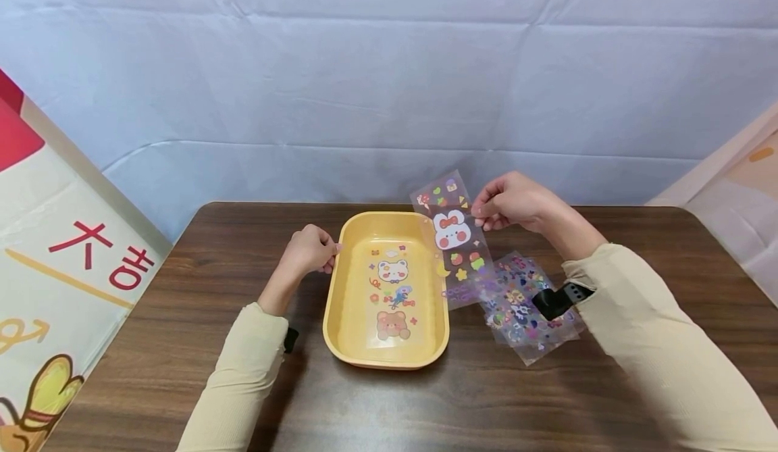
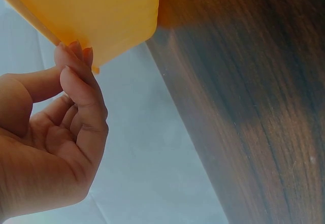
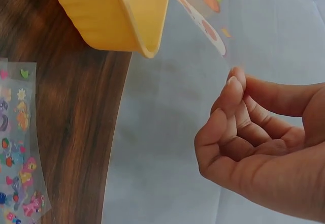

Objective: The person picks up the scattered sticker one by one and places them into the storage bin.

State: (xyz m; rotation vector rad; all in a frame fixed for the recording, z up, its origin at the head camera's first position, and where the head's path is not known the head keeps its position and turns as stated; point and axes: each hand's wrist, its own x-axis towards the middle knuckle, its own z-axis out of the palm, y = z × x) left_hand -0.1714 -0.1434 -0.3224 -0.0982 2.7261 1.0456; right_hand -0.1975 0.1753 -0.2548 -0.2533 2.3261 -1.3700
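Note:
My right hand (image 1: 509, 202) pinches the right edge of a clear sticker sheet (image 1: 460, 257) between thumb and index finger. A white bunny face with a red bow, strawberries and a moon are printed on it. The sheet hangs up off the table and overlaps the tray's right rim in the head view. With thumb and fingertips my left hand (image 1: 311, 249) pinches the left rim of the yellow tray (image 1: 340, 330). Inside the tray lies another clear sticker sheet (image 1: 392, 296) with a white bear and a brown bear. The right wrist view shows the bunny sheet edge-on at my fingertips (image 3: 234, 84).
Right of the tray, several clear sticker sheets (image 1: 529, 310) with small colourful stickers lie overlapping on the brown wooden table (image 1: 255, 344). A pale cloth (image 1: 365, 101) hangs behind the table's far edge. A printed sheet with red characters (image 1: 85, 249) stands at the left.

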